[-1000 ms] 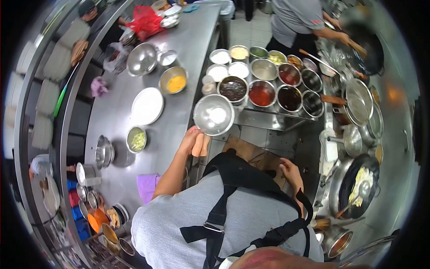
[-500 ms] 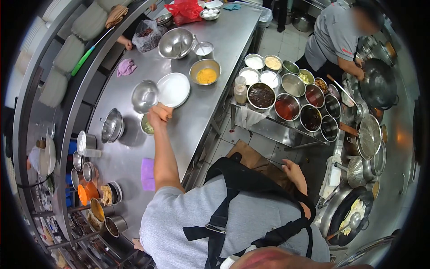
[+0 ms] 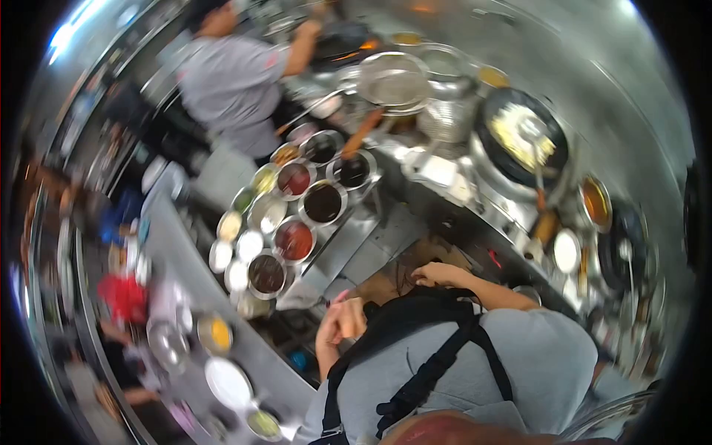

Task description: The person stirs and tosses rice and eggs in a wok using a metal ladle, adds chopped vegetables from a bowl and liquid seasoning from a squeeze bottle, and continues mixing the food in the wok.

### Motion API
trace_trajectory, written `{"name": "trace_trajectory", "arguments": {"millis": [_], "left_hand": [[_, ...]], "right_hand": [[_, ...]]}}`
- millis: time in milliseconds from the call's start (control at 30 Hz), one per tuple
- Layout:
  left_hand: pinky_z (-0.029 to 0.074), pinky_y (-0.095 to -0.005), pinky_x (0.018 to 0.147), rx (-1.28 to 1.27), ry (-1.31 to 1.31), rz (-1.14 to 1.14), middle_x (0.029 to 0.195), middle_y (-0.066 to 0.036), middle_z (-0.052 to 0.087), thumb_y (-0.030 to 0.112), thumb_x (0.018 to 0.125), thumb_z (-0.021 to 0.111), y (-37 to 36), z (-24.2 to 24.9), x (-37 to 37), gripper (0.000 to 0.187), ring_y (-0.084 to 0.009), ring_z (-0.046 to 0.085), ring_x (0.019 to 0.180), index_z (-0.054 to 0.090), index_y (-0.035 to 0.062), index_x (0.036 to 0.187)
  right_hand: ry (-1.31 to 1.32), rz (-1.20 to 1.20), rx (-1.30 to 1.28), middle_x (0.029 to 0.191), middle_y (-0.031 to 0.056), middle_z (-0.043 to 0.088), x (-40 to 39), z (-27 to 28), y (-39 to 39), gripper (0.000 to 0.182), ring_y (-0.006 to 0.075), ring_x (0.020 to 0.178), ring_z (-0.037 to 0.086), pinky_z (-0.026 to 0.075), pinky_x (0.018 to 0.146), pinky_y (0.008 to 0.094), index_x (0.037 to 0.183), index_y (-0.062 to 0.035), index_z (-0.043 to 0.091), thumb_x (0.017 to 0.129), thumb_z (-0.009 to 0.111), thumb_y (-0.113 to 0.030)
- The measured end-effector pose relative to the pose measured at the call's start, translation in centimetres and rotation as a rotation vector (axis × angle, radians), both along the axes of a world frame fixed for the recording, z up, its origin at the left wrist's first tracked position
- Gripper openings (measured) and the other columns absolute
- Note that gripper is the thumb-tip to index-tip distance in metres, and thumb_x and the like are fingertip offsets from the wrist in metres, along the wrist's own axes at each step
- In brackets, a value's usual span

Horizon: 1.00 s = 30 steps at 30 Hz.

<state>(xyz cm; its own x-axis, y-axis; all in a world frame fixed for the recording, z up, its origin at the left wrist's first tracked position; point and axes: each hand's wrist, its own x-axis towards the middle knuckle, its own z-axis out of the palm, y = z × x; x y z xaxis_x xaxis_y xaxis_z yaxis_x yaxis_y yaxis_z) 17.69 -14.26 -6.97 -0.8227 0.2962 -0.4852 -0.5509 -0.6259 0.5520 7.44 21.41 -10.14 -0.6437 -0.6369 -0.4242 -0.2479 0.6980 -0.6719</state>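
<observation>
Ladle (image 3: 532, 129) in wok (image 3: 559, 153), sauce pots (image 3: 324, 202) leftward, plate (image 3: 228, 383) on counter (image 3: 268, 357)

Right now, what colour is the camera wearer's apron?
The apron is black; best seen in the head view.

Light grey short-sleeved shirt (image 3: 549, 348), broad black straps (image 3: 400, 404), black cloth (image 3: 415, 310) in front

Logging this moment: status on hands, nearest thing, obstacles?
Bare left hand, bare right hand: blurred, no held object visible. Black fabric apron beside both; contact unclear. Possible obstacle: round steel pot of brown sauce, apart from left hand.
</observation>
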Motion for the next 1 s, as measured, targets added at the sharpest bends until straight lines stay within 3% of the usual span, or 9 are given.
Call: {"name": "trace_trajectory", "arguments": {"millis": [100,233,300,433,567,667,767,900,1000], "left_hand": [[0.049,-0.0338,0.093,-0.079,0.194,-0.285,0.123,-0.010,0.054,0.013,0.077,0.077,5.4,6.6,-7.7,0.083,-0.0207,0.056,0.109,0.032,0.0068,0.146],[0.049,-0.0320,0.087,0.164,0.460,-0.335,0.133,-0.019,0.048,0.039,0.063,0.085,10.0,15.2,-15.7,0.108,-0.0224,0.057,0.104,0.027,0.0039,0.148],[0.047,-0.0303,0.079,0.074,0.597,-0.411,0.141,-0.028,0.040,0.064,0.064,0.074,10.9,12.5,-19.5,0.095,-0.0264,0.058,0.104,0.046,-0.0006,0.127],[0.048,-0.0390,0.086,0.289,0.433,-0.643,0.141,-0.035,0.036,0.065,0.066,0.072,18.5,11.7,-22.8,0.083,-0.0396,0.053,0.117,0.055,-0.0010,0.113],[0.053,-0.0390,0.068,0.426,0.523,-0.769,0.119,-0.033,0.057,0.056,0.067,0.073,26.5,11.3,-26.1,0.081,-0.0350,0.064,0.083,0.052,-0.0062,0.115],[0.052,-0.0371,0.064,0.381,0.398,-0.853,0.095,-0.023,0.062,0.047,0.060,0.082,30.3,13.0,-28.2,0.082,-0.0283,0.061,0.072,0.052,-0.0070,0.113],[0.052,-0.0361,0.067,0.309,0.316,-0.887,0.089,-0.017,0.060,0.043,0.056,0.087,32.6,13.5,-30.3,0.093,-0.0266,0.061,0.075,0.046,-0.0080,0.123],[0.048,-0.0376,0.076,0.204,0.278,-0.876,0.098,-0.013,0.058,0.053,0.068,0.079,34.1,9.8,-34.9,0.099,-0.0243,0.058,0.080,0.036,-0.0047,0.137],[0.052,-0.0381,0.077,0.309,-0.006,-0.837,0.101,-0.013,0.057,0.049,0.085,0.066,35.0,5.6,-37.9,0.078,-0.0249,0.059,0.082,0.039,-0.0049,0.134]], "right_hand": [[0.046,-0.135,-0.112,0.107,0.0187,0.067,-0.8,-0.2,3.2,0.035,0.0391,0.101,0.063,0.049,0.088,0.0447,0.118,-0.0050,0.061,0.089,0.058,-0.025],[0.354,-0.511,-0.225,0.106,0.0189,0.067,-3.3,9.4,9.0,0.032,0.0380,0.098,0.063,0.049,0.087,0.0446,0.117,-0.0052,0.062,0.090,0.055,-0.022],[0.486,-0.751,-0.363,0.103,0.0198,0.067,-3.8,13.4,12.4,0.028,0.0356,0.092,0.065,0.051,0.082,0.0408,0.115,-0.0050,0.062,0.091,0.055,-0.018],[0.821,-1.224,-0.430,0.096,0.0149,0.063,-3.0,16.7,19.3,0.026,0.0310,0.083,0.062,0.050,0.078,0.0380,0.114,-0.0035,0.063,0.089,0.058,-0.010],[1.197,-1.371,0.035,0.100,0.0174,0.056,-1.8,15.5,26.2,0.050,0.0302,0.093,0.056,0.045,0.086,0.0351,0.135,-0.0034,0.046,0.088,0.061,-0.007],[1.059,-1.415,0.090,0.098,0.0164,0.057,-2.4,10.4,29.3,0.070,0.0245,0.081,0.059,0.049,0.074,0.0331,0.147,-0.0038,0.027,0.087,0.063,-0.008],[0.089,-1.678,-0.919,0.098,0.0139,0.058,-3.3,9.9,28.9,0.081,0.0169,0.067,0.058,0.050,0.060,0.0307,0.151,-0.0041,0.013,0.087,0.063,-0.009],[0.986,-1.492,-0.443,0.099,0.0045,0.061,-6.7,12.5,27.0,0.051,0.0099,0.072,0.056,0.050,0.063,0.0286,0.135,-0.0049,0.046,0.088,0.065,-0.009],[1.005,-1.475,-0.210,0.087,0.0079,0.058,-10.6,20.5,26.9,0.025,0.0193,0.076,0.057,0.046,0.068,0.0304,0.105,-0.0042,0.062,0.084,0.071,-0.014]]}}
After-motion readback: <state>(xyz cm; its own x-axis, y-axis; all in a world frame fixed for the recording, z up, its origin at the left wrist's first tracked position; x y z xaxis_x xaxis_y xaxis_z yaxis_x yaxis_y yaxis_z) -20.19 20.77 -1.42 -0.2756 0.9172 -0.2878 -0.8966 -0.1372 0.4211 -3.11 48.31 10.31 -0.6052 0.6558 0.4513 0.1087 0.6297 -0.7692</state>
